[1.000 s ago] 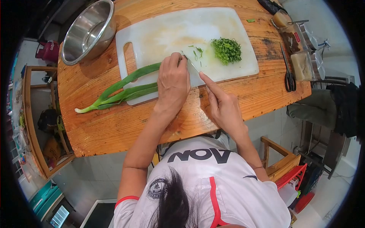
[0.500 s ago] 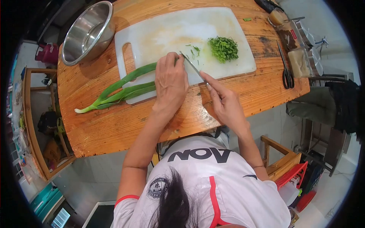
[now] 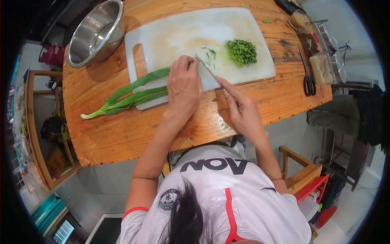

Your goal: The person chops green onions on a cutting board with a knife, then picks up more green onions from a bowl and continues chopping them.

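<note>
My left hand is closed over the upper part of a spring onion, pressing it on the white cutting board. The long green leaves spread left from my fingers to the pale root end, which lies on the wooden table. In my right hand is a knife, its blade slanting up-left to just beside my left fingertips. A few cut slivers lie right of the blade. Farther right on the board sits a heap of finely chopped greens. The leaf tips under my left hand are hidden.
A steel bowl stands at the table's left back. Black scissors lie near the right edge, beside jars and containers. A small green scrap rests on the table behind the board.
A few more slivers show beside the blade. Both hands and the knife keep almost the same place; the whole view has shifted slightly.
</note>
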A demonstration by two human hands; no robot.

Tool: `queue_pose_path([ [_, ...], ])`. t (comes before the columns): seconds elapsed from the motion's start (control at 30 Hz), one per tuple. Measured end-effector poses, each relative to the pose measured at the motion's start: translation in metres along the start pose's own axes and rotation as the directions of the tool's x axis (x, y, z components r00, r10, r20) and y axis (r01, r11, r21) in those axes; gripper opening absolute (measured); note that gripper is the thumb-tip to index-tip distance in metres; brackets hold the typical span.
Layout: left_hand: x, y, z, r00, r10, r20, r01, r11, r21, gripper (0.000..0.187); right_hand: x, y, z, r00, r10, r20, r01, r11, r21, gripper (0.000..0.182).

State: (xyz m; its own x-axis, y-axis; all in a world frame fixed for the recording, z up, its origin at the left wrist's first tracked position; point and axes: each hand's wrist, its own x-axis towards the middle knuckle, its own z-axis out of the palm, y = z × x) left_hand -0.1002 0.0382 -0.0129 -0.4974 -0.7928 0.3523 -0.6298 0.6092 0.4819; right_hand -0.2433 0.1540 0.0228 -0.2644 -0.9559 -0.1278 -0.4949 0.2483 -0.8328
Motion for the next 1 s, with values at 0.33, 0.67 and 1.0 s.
queue_pose_path([
  [0.33,0.002,0.0,-0.004,0.999,0.018,0.033,-0.018,1.0,0.007,0.032,0.03,-0.003,0.014,0.994,-0.107,-0.02,0.107,0.994,0.033,0.042],
  [0.67,0.001,0.0,-0.005,0.999,0.009,0.054,-0.011,0.999,0.033,0.033,0.013,-0.002,0.011,0.998,-0.07,-0.004,0.07,0.997,0.037,0.042],
  [1.0,0.001,-0.002,-0.006,0.998,0.007,0.06,-0.007,1.0,0.001,0.036,0.012,0.014,0.006,0.993,-0.099,-0.064,0.106,0.987,0.118,0.038],
])
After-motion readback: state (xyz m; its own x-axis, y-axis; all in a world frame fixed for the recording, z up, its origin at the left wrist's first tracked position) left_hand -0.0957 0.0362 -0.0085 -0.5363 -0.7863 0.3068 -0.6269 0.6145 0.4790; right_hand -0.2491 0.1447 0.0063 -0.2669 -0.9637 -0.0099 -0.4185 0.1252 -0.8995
